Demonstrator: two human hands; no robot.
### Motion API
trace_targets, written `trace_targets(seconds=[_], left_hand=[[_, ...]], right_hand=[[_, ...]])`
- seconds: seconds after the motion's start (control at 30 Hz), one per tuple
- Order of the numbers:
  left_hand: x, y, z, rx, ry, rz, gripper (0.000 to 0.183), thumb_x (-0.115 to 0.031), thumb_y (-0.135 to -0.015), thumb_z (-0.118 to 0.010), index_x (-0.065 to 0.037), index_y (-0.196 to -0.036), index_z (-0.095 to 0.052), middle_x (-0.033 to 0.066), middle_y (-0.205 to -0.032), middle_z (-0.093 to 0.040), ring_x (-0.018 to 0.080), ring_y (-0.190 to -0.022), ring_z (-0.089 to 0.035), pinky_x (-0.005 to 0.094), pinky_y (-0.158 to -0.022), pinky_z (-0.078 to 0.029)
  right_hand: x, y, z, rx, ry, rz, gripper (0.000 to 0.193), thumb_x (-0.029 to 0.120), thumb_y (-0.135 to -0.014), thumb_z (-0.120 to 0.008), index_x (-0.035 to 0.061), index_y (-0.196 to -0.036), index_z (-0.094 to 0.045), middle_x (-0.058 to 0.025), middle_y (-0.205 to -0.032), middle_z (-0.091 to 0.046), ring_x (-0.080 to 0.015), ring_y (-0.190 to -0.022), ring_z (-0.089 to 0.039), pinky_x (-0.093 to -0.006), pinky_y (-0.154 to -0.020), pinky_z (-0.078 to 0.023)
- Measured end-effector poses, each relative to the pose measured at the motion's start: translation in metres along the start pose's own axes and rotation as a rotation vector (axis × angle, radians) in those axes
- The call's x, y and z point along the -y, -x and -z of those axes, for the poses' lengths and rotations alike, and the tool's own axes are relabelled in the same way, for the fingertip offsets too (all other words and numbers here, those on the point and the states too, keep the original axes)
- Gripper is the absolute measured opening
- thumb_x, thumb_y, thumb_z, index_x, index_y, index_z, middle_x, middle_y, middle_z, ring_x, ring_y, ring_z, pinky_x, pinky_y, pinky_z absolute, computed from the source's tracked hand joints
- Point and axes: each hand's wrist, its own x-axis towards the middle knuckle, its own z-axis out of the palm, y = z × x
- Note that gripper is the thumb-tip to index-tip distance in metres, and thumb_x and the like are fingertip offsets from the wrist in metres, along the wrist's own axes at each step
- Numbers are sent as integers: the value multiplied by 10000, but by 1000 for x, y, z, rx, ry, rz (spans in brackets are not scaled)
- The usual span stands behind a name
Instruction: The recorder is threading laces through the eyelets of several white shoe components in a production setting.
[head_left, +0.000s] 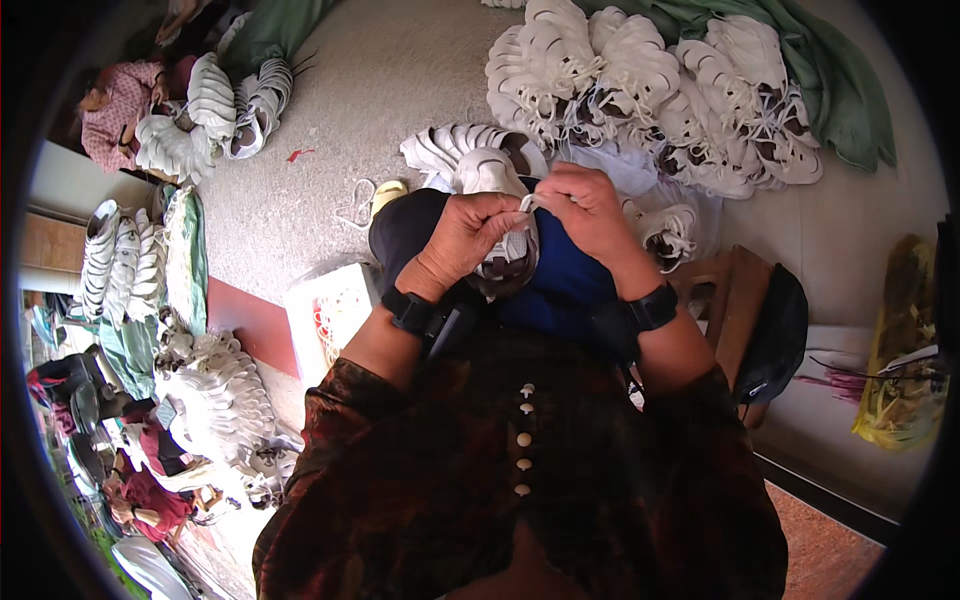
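Fingers: the left hand (466, 234) and right hand (588, 210) are pinching a white lace (527, 203) between thumbs and fingertips.
Shoe: a white shoe (514, 247) is lying over the lap, the hands partly hiding it.
Floor ahead: more shoes (440, 151) are lying near the knees; a shoe pile (630, 75) is sitting beside green cloth (845, 90).
Right side: a black bag (778, 340) is hanging beside brown wood (735, 320).

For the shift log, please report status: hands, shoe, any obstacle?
Left hand, right hand: both pinching white lace. White shoe below. Stacked white shoes just beyond; no obstruction visible.
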Motion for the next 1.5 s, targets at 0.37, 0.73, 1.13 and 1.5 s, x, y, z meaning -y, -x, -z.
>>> trace_targets(seconds=[0.37,0.73,1.13,1.5], left_hand=[[35,26,8,-366,163,335,147,-20,-846,-514,-20,-990,-541,-6,-619,-545,40,-525,-450,182,-496,-370],[30,27,2,-190,-550,14,129,-30,-706,-604,-34,-833,-627,118,-718,-553,288,-685,-568,321,-617,-467],[40,29,1,-209,-672,-23,132,-92,-711,-636,-71,-840,-647,97,-746,-557,288,-720,-576,346,-626,-476],[50,34,4,-258,-553,41,85,-126,-718,-613,-86,-788,-638,96,-742,-567,292,-727,-579,367,-642,-479]], right_hand=[[-33,20,-42,470,405,182,93,-6,-679,-579,39,-753,-545,-110,-825,-490,-299,-762,-523,-369,-642,-435],[-48,27,-42,164,-279,-442,50,-10,-759,-527,-41,-779,-562,-61,-611,-573,-122,-553,-557,-264,-507,-424],[-32,24,-32,-1,16,-365,64,11,-739,-545,-4,-676,-540,-103,-563,-533,-183,-515,-528,-314,-497,-412],[-28,23,-71,245,779,-312,40,37,-651,-561,25,-667,-595,-168,-684,-603,-340,-697,-605,-425,-627,-477]])
